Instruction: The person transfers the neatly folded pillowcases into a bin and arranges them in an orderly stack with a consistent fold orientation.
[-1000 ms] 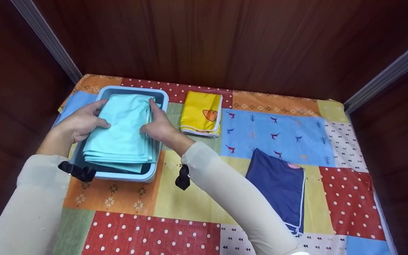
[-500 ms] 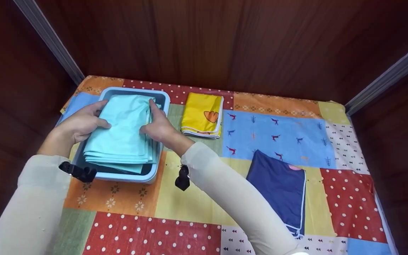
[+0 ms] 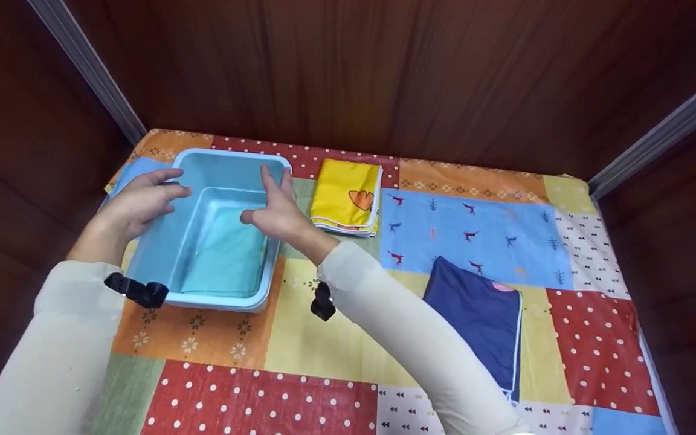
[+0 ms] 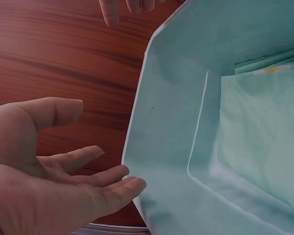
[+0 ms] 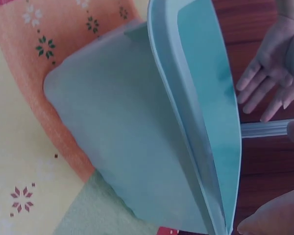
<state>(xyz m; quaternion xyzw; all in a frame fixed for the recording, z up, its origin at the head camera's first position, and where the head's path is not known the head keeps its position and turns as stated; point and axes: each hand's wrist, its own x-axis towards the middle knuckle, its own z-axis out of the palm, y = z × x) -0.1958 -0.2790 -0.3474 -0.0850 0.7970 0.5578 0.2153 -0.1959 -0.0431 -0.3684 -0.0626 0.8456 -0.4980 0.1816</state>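
Note:
A folded turquoise cloth [image 3: 224, 260] lies flat on the bottom of the light blue plastic basin [image 3: 215, 299]. In the left wrist view its layered edge shows at the basin's far side. My left hand [image 3: 141, 200] hovers over the basin's left rim, fingers loosely spread and holding nothing. Over the right rim, my right hand [image 3: 277, 208] has thumb and fingers apart, also without anything between them. The right wrist view shows the outer wall of the basin [image 5: 117, 127], with the left hand [image 5: 274, 68] beyond it.
A folded yellow cloth [image 3: 341, 187] with an orange print lies right of the basin. Nearer, a navy cloth [image 3: 475, 320] with white edging is partly hidden by my right sleeve. A patchwork cover [image 3: 318, 338] spreads underneath, with brown wooden panels [image 3: 348, 72] around it.
The turquoise cloth, held by both hands at the basin's top before, has dropped down into the basin. Both hands have let go and their fingers have spread.

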